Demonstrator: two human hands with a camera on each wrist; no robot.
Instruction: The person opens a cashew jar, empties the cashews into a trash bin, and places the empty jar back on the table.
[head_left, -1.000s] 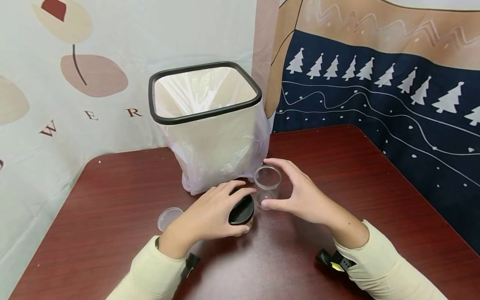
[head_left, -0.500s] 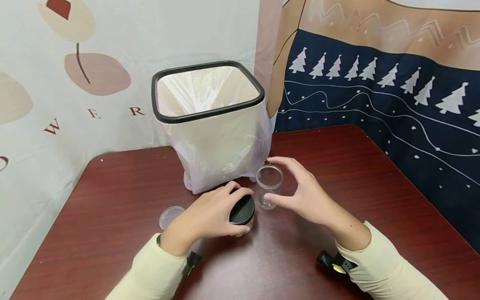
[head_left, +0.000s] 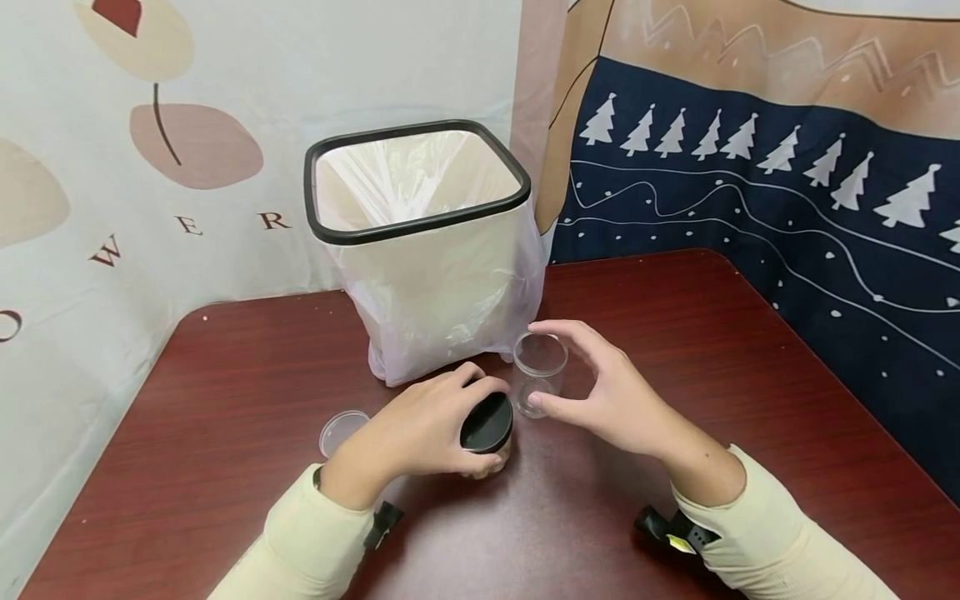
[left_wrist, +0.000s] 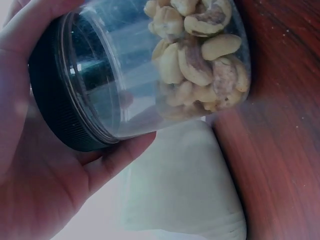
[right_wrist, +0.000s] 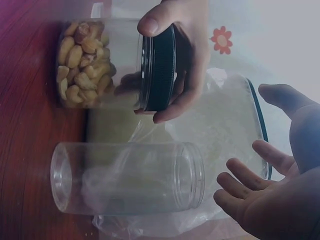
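Note:
My left hand (head_left: 427, 429) grips a clear plastic jar by its black screw lid (head_left: 487, 423), fingers and thumb wrapped around the lid's edge. Cashews (left_wrist: 200, 65) fill roughly the bottom half of that jar, as both wrist views show. Just right of it on the table stands an uncovered clear plastic jar (right_wrist: 125, 177) with nothing inside. Around that jar's right side my right hand (head_left: 615, 400) is spread, thumb in front and fingers behind; the right wrist view shows the fingers apart from its rim. Left of my left wrist lies a clear round lid (head_left: 342, 431), partly hidden by the hand.
A pale waste bin (head_left: 442, 292) with a black rim and a plastic bag liner stands right behind the jars. The reddish-brown table (head_left: 720, 350) reaches back to printed cloth hangings (head_left: 750, 192) on two sides.
The left hand and the jar of cashews have shifted very slightly right. My right hand's fingers have moved a little around the empty jar. The head view has shifted slightly.

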